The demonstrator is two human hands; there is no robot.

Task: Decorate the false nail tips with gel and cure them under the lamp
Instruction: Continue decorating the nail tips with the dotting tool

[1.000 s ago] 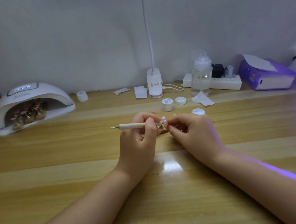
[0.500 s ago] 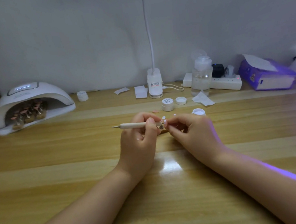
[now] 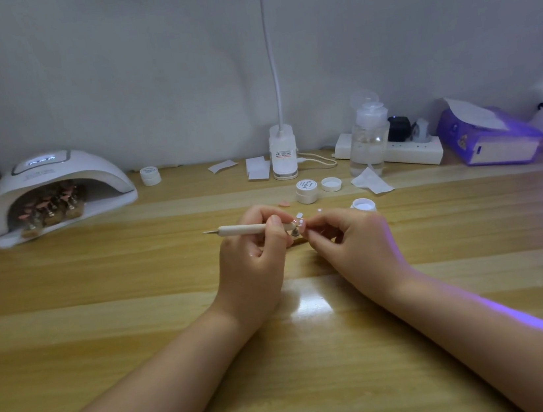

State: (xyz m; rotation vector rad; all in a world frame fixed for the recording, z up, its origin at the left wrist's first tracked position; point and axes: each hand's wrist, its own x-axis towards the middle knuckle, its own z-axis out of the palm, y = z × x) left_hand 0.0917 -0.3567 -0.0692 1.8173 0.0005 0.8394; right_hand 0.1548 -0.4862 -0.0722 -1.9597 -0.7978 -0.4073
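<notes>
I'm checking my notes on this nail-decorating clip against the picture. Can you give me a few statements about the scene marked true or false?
1. The left hand holds a pen-like tool lying roughly level. True.
2. The curing lamp stands empty. False: nail tips on stands sit under it.
3. The lamp is at the table's far left. True.
4. The small jar near the hands has its lid off. False: it is capped.
5. The right hand lies flat and open. False: its fingers are curled, pinching something small.
</notes>
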